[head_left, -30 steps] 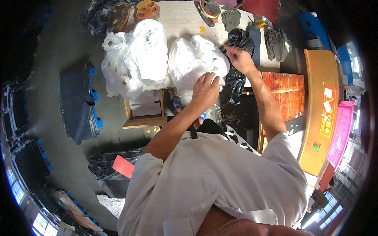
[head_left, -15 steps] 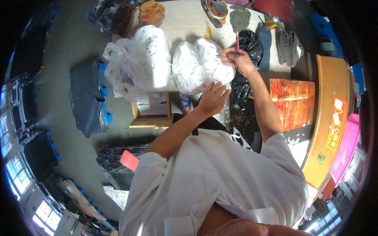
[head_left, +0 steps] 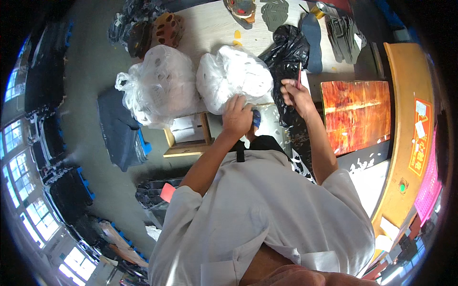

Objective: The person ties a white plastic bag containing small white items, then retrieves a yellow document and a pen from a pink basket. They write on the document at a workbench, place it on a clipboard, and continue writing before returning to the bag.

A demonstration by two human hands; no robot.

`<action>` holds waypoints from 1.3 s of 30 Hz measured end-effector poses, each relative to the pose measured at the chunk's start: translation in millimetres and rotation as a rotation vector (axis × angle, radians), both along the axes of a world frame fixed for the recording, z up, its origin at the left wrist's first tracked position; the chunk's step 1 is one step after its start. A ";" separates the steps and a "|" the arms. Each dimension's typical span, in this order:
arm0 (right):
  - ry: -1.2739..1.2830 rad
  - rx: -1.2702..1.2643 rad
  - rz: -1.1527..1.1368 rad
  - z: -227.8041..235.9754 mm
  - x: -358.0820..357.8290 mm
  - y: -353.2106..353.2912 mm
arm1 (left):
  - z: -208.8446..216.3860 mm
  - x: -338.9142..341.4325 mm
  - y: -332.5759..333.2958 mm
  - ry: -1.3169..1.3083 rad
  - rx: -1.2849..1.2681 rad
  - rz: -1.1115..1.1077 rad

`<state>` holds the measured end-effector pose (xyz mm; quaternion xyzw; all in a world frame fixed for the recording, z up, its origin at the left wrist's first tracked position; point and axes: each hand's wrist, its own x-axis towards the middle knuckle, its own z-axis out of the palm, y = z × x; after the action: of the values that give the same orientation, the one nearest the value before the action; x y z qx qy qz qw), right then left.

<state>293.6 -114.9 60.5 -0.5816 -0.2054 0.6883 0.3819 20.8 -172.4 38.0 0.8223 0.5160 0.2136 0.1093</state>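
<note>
A slim red pen-like stick (head_left: pixel 299 75) points up from my right hand (head_left: pixel 296 97), whose fingers are closed round it. This hand is over the near part of a crumpled black plastic bag (head_left: pixel 288 45). My left hand (head_left: pixel 237 116) lies with its fingers stretched against the near side of a stuffed white plastic bag (head_left: pixel 234 74). To the left stands a second full white bag (head_left: pixel 164 86), knotted at its left end. Pale, rounded contents show faintly through both bags.
Shoe-sole pieces, including a dark blue sole (head_left: pixel 312 43), and a grey stack (head_left: pixel 344 40) lie on the pale table (head_left: pixel 205 28). An open drawer (head_left: pixel 188 151) juts out below. To the right are a red-orange patterned board (head_left: pixel 357 117) and an orange-brown panel (head_left: pixel 405 124).
My right hand has moved off the white bag, rightward to the black bag, still with the red stick. My left hand has come to rest on the white bag's near side. The view has shifted.
</note>
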 end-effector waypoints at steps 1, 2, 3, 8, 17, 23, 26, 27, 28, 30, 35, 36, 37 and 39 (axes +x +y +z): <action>-0.063 0.039 0.039 2.4 4.5 -18.5 | 8.6 -5.0 2.3 -0.176 -0.012 0.046; -0.023 0.044 0.041 4.6 8.5 -35.8 | 18.8 -9.9 5.3 -0.236 -0.102 0.150; -0.070 0.005 0.059 5.2 8.9 -52.6 | 30.4 -15.9 7.4 -0.295 -0.190 0.255; -0.030 -0.134 0.092 -7.1 -11.5 -108.1 | 55.2 -11.4 59.5 -0.302 -0.219 0.589; -0.170 0.055 0.219 -19.4 -23.7 -108.2 | 46.5 -34.4 114.9 -0.188 -0.480 0.469; -0.281 0.108 0.192 -28.1 -5.1 -123.1 | 37.5 -56.5 135.2 0.060 -0.314 0.532; -0.267 0.108 0.145 -36.8 -3.1 -134.2 | 33.9 -66.6 157.0 -0.848 -0.887 0.720; -0.271 0.121 0.146 -39.7 -3.0 -137.4 | 31.8 -65.9 160.0 -0.980 -0.938 0.776; -0.275 0.132 0.146 -42.3 -3.1 -140.9 | 30.9 -65.4 161.8 -1.116 -0.970 0.840; -0.273 0.129 0.142 -47.1 -2.9 -146.6 | 32.3 -61.9 161.5 -1.089 -0.909 0.804; -0.243 0.104 0.129 -57.8 -1.2 -154.2 | 56.9 -57.7 148.6 -0.252 -0.540 0.375; -0.271 0.113 0.125 -59.8 -1.4 -153.9 | 61.9 -58.1 145.6 -0.324 -0.637 0.406; -0.285 0.137 0.116 -61.7 -1.0 -152.4 | 65.9 -59.5 142.2 -0.396 -0.743 0.464; -0.314 0.139 0.127 -64.8 -0.9 -147.5 | 69.8 -63.7 140.4 -0.723 -0.897 0.598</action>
<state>292.7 -262.4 -4.3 -0.6401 -0.3458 0.5959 0.3400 -42.9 -31.9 107.8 0.3938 0.6924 0.2620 0.5449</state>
